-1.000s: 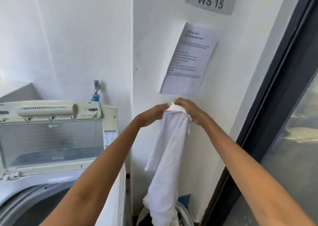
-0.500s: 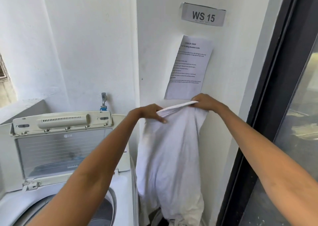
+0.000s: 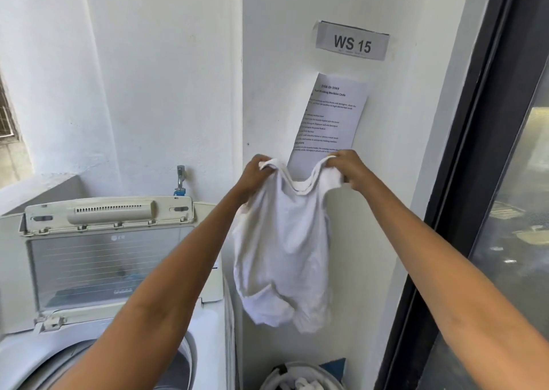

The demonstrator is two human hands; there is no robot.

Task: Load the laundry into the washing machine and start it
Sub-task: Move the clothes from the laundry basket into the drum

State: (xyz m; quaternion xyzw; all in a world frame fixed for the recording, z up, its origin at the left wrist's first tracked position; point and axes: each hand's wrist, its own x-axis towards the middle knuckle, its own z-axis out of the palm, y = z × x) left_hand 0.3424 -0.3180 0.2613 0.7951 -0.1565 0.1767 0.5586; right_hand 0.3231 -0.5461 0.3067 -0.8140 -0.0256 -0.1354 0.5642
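Your left hand (image 3: 255,173) and right hand (image 3: 349,168) each grip the white shirt (image 3: 282,250) with curled fingers, below the "WS 15" sign (image 3: 352,43); washer lid (image 3: 101,259) open.

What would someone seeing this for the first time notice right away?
First, the white garment held up mid-frame against the wall, with the left hand and the right hand each gripping a bunched top edge. To the left stands the washing machine with its lid raised. Above the hands, a printed sheet and a "WS 15" sign are stuck to the wall.
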